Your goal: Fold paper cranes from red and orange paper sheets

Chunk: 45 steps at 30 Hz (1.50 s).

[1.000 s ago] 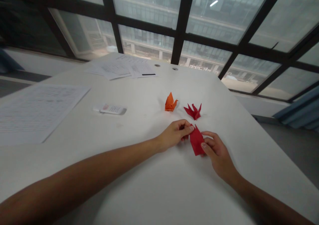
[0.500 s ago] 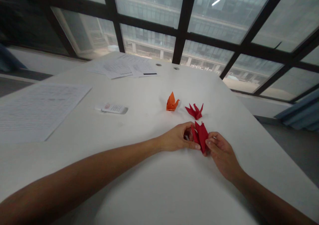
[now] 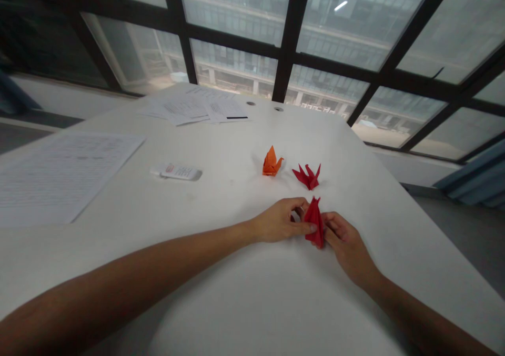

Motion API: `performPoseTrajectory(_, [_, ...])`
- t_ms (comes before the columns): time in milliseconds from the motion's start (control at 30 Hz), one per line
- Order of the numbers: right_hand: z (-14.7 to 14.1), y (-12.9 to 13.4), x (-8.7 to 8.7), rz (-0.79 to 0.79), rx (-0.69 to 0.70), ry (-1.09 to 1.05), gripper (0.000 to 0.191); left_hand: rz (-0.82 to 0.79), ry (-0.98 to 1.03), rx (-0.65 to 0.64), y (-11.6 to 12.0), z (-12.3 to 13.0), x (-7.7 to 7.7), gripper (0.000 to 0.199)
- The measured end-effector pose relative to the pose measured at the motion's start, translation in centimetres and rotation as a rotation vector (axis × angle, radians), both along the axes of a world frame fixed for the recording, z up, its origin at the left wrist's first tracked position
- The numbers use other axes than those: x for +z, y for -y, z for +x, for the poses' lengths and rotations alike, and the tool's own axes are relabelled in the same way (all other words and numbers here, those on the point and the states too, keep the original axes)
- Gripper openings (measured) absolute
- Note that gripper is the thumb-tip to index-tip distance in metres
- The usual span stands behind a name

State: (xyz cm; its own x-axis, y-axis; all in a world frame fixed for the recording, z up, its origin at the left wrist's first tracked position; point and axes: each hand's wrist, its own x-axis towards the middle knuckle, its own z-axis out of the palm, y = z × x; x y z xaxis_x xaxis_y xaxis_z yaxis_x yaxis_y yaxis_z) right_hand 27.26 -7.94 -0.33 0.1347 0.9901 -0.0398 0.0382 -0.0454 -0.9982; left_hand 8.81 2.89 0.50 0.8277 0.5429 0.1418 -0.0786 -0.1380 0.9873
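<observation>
Between my two hands a folded red origami paper stands upright, narrow, with two thin points at its top. My left hand pinches it from the left, the thumb lying across its front face. From the other side my right hand grips its right edge with thumb and fingers; some fingertips are hidden behind the paper. Just beyond lies a finished-looking red paper crane with spread wings. Left of that crane stands an orange paper crane.
A white tube with printed text lies left of the cranes. One printed sheet covers the table's left side, and several more papers lie at the far end. The white table reaches toward large windows; its right edge slants down.
The red folded paper has turned and its flaps have come together, so it looks narrower. My right hand has shifted slightly left; my left thumb now lies over the paper's front.
</observation>
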Motion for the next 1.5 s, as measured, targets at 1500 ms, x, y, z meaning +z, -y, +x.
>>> performPoseTrajectory(1500, [0.2,0.5,-1.3,0.103,-0.05,0.188,0.029,0.272,0.014,0.19,1.1,0.1,0.0,0.045])
